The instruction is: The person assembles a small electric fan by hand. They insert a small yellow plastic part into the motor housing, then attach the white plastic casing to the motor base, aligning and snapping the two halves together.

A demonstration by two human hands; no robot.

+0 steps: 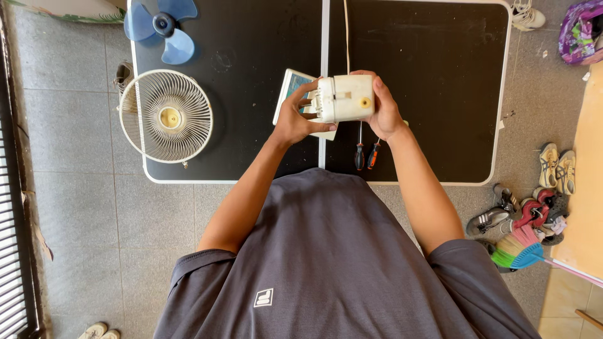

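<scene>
Cream plastic motor housing [342, 98] sits up off the black table [440, 94], over the seam btwn its two halves, long axis running left-right w/ a hand clamped on each end: left hand [295, 119] has fingers curled onto the left end, right hand [383, 107] wraps the right end w/ fingers over the top. Both hands touch it, neither nearer; its cord [346, 31] runs straight away across the table. Under it lie a flat box [290, 88] and two screwdrivers [367, 154]; fan grille [166, 117] and blue blade [162, 26] are well apart to the left.
</scene>
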